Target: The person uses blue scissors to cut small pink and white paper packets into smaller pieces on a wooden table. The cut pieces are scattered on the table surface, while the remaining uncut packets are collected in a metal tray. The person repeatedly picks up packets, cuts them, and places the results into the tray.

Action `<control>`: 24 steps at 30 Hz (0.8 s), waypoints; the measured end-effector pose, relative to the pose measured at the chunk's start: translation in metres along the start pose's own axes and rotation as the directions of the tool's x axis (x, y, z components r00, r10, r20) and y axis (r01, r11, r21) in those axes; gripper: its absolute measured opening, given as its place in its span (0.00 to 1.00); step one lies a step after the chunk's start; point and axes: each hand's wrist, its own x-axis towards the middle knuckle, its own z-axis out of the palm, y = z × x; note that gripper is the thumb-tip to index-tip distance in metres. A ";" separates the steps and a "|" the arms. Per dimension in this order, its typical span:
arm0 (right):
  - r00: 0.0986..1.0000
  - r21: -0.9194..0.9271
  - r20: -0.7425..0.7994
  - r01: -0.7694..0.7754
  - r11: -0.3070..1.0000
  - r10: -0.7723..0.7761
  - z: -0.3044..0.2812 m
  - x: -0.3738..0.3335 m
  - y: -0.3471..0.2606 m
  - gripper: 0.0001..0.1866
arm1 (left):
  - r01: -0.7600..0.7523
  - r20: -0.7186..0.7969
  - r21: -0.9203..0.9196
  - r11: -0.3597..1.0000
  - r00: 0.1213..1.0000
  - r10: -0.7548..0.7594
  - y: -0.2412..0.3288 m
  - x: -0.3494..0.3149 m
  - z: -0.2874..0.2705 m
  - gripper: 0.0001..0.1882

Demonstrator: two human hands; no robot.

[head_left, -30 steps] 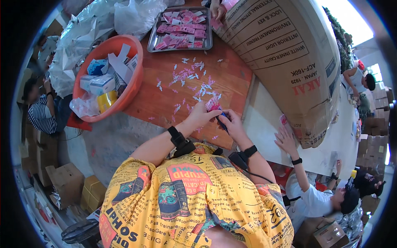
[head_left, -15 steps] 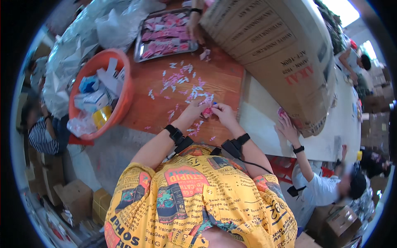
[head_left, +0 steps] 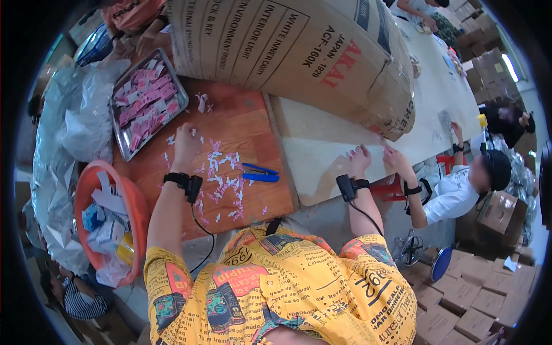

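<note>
My left hand (head_left: 185, 145) is on the reddish wooden table (head_left: 244, 126), beside scattered small pink and white pieces (head_left: 221, 178). Its fingers are curled, and what they may hold is too small to make out. A blue stapler (head_left: 261, 173) lies on the table between my two hands. My right hand (head_left: 359, 161) reaches out over the pale tabletop at the right with fingers apart. Close by is a co-worker's hand (head_left: 397, 161), a small gap from mine. A metal tray (head_left: 158, 131) full of pink and white packets (head_left: 144, 103) stands beyond my left hand.
A large cardboard carton (head_left: 287, 52) lies across the far side of both tabletops. At left stand an orange tub (head_left: 140, 227) of packaging and clear plastic bags (head_left: 86, 123). A co-worker in a white shirt (head_left: 460, 198) sits at the right, near stacked cartons (head_left: 477, 287).
My hands, together over a pink piece before, have parted: the left went toward the tray, the right toward the co-worker. The stapler now lies on the table. The view has turned right.
</note>
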 end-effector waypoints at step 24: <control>0.964 -0.967 0.197 0.161 -0.199 -0.176 -0.023 0.154 0.002 0.29 | -0.247 0.022 0.611 0.752 0.955 0.296 -0.013 0.086 0.027 0.12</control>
